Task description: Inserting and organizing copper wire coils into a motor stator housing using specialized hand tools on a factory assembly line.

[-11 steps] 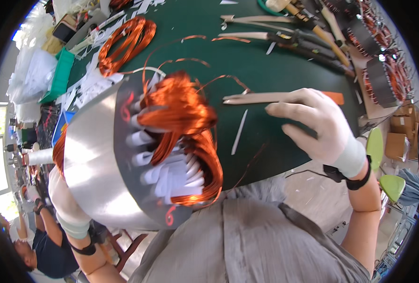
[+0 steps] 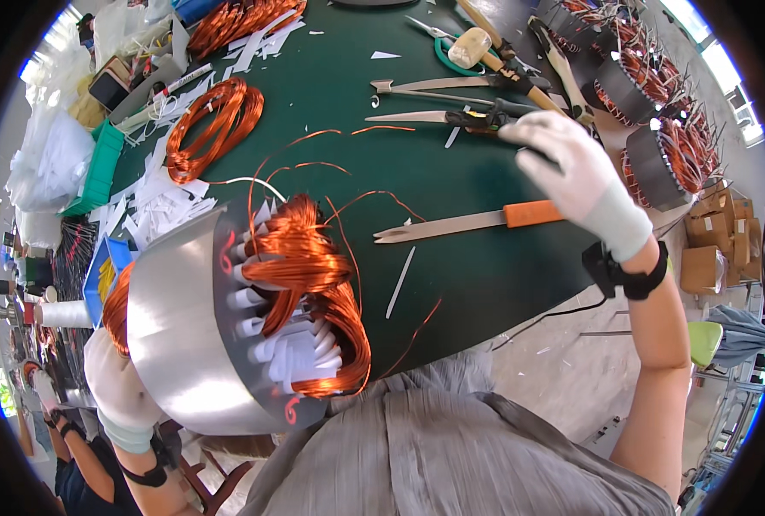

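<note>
A metal stator core [image 2: 176,318] lies on its side at the near left. Copper winding coils [image 2: 301,249] bulge from its right end, with white slot-insulation strips [image 2: 301,353] below them. My left hand [image 2: 120,378], in a white glove, holds the core's left end; its fingertips are hidden behind the metal and coil. My right hand [image 2: 572,172], also gloved, is open, fingers stretched toward a black-handled tool [image 2: 477,120] with a pale pointed blade. Whether they touch it is unclear. Just below this hand lies a flat, pale-bladed tool with an orange handle [image 2: 533,213].
A loose copper coil [image 2: 215,129] and white paper scraps [image 2: 163,193] lie left on the green table [image 2: 434,292]. Far right are a mallet [image 2: 470,48], scissors [image 2: 441,43] and more tools. Wound stators [image 2: 649,163] line the right edge. Beyond the left side, another person [image 2: 81,469] works.
My right hand has moved from over the orange-handled tool, up and away, to the black-handled tool. The whole view has shifted; my left hand remains at the stator core.
</note>
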A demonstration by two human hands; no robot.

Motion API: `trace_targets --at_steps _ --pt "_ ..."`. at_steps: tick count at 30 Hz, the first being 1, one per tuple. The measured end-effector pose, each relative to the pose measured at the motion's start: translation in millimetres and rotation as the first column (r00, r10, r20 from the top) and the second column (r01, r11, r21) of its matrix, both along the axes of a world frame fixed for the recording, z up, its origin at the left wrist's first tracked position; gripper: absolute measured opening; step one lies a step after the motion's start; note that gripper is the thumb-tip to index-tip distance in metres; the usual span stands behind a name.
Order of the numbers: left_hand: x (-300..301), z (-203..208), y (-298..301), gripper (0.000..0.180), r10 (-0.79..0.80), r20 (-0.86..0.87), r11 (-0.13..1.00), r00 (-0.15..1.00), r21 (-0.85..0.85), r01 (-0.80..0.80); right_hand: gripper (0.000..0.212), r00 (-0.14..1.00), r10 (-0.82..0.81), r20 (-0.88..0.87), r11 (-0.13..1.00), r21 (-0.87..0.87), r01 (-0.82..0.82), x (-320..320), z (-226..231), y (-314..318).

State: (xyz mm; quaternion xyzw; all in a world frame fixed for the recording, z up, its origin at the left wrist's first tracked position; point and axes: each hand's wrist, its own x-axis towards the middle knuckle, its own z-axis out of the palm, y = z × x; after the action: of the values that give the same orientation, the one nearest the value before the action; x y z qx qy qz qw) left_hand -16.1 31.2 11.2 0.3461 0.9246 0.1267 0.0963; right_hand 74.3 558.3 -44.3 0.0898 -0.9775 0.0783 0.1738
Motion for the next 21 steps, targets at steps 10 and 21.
trace_targets --at_steps 10,21 --pt "23 -92 -25 0.038 0.001 0.837 0.459 0.546 0.485 -0.744 0.025 0.929 -0.194 0.316 0.981 0.038 0.192 -91 -26 43" --pt "46 -89 -45 0.037 0.305 0.21 0.906 0.929 0.237 -0.35 0.028 0.874 -0.132 0.468 0.889 -0.335 0.313 -2 43 -32"
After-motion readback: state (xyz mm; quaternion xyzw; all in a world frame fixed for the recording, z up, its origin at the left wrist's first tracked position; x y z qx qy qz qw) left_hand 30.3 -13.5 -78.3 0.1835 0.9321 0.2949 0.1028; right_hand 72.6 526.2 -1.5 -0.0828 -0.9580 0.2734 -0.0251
